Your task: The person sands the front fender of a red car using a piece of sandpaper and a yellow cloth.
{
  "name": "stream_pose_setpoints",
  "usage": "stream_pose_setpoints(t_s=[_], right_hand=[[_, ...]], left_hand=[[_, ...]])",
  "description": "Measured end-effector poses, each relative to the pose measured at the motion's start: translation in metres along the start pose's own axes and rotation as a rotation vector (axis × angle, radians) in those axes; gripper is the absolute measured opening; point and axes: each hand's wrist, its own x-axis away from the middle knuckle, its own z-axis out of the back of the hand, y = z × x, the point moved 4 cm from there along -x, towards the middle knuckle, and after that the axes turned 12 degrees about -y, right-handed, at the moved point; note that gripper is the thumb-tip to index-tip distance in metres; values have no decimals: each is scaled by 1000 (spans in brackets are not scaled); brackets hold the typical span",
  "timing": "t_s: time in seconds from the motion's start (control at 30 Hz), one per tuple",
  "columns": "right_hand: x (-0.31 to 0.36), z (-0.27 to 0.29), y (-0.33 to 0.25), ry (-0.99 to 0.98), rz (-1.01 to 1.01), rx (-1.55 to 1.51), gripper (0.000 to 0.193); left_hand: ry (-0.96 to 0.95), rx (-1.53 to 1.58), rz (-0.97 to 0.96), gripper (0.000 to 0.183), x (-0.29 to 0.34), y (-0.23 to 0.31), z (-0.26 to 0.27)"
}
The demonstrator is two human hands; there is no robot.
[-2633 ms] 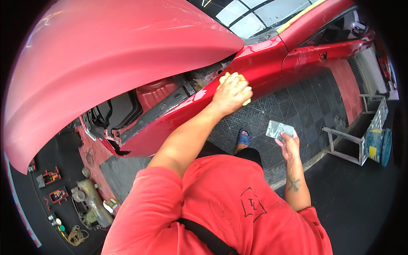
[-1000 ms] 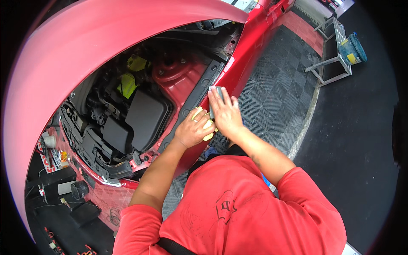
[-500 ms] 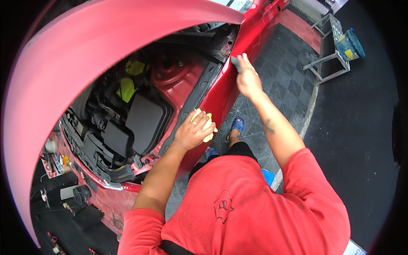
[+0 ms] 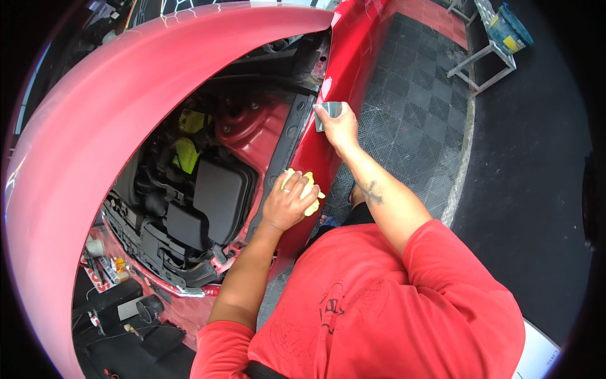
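Observation:
My left hand [image 4: 287, 205] is closed round a crumpled pale yellow cloth [image 4: 310, 194], resting on the top edge of the red fender [image 4: 338, 85]. Farther along the same fender, my right hand [image 4: 341, 128] grips a small flat grey sheet [image 4: 331, 112] between thumb and fingers. The sheet lies at the fender's inner edge; whether it is sandpaper or a thin scraper, I cannot tell. To the left gapes the engine bay, with a black plastic cover [image 4: 218, 192] inside. Above it arches the raised red hood [image 4: 120, 107].
A blue-green bucket [image 4: 508, 31] sits on a metal stand [image 4: 489, 69] at the far right. Black floor tiles [image 4: 410, 95] run beside the car. At the lower left are a dark cup [image 4: 150, 307] and a cable on a black surface.
My right hand has come back and left along the fender, turning so the grey sheet shows more. The left hand stays on the cloth. The whole view has shifted slightly.

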Motion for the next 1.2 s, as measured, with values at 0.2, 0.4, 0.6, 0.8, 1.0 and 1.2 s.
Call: stream_pose_setpoints(t_s=[0.2, 0.4, 0.6, 0.8, 1.0, 1.2], right_hand=[[65, -32, -1, -31, -27, -29, 43], [-36, 7, -8, 178, -11, 5, 48], [-5, -9, 12, 51, -13, -50, 51], [-92, 30, -20, 148, -49, 110, 64], [-56, 22, -10, 9, -21, 49, 62], [-108, 32, -1, 79, -56, 38, 67]], left_hand=[[-24, 5, 13, 41, 4, -2, -1], [-32, 10, 16, 41, 0, 0, 0], [-42, 3, 12, 36, 2, -3, -1], [-48, 25, 18, 35, -2, -1, 2], [-73, 0, 13, 35, 5, -3, -3], [-80, 8, 13, 36, 0, -2, -5]])
